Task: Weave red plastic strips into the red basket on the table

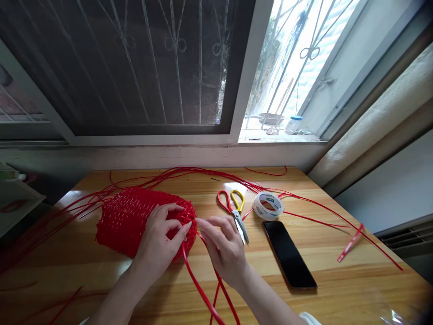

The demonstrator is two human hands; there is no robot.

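A tube-like basket point(123, 221), woven from red plastic strands, lies on its side on the wooden table. My left hand point(164, 234) rests over its right end, thumb and fingers closed on the woven rim. Just right of that rim is my right hand point(223, 248), fingers bent and pinched together by a red strand; its fingertips are partly hidden. One loose red strand point(198, 286) trails from the rim toward me, and others pass under my right hand.
Scissors point(237, 219) with one red and one yellow handle lie right of my hands. Beside them are a tape roll point(256, 206) and a black phone point(289, 255). Long red strands point(189, 169) arc along the back. A window point(162, 140) stands behind the table point(260, 307).
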